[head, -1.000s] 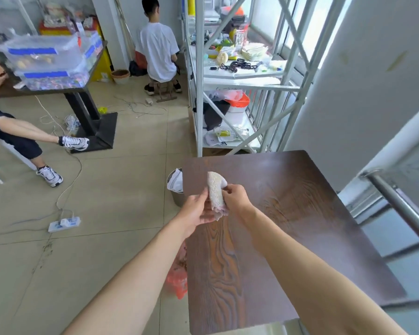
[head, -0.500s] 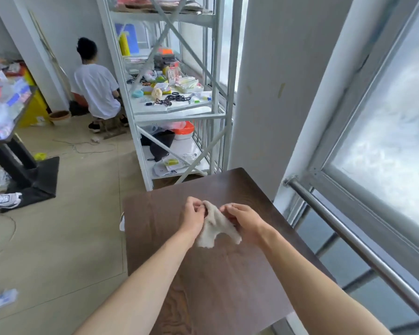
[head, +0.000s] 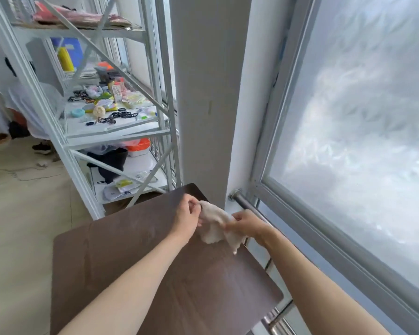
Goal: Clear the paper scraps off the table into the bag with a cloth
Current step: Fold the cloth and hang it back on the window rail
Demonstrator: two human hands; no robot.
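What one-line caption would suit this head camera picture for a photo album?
Both hands, left hand and right hand, hold a pale cloth over the dark wooden table beside a frosted window.

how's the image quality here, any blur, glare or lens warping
Head view: the frosted window is blown out bright; the white metal shelf posts lean and bow from wide-angle distortion; both hands, left and right, and the beige cloth look slightly soft; the dark brown wooden table shows faint sheen.

Two bare forearms, no sleeves, watch or rings; left hand (head: 188, 217), right hand (head: 246, 224).
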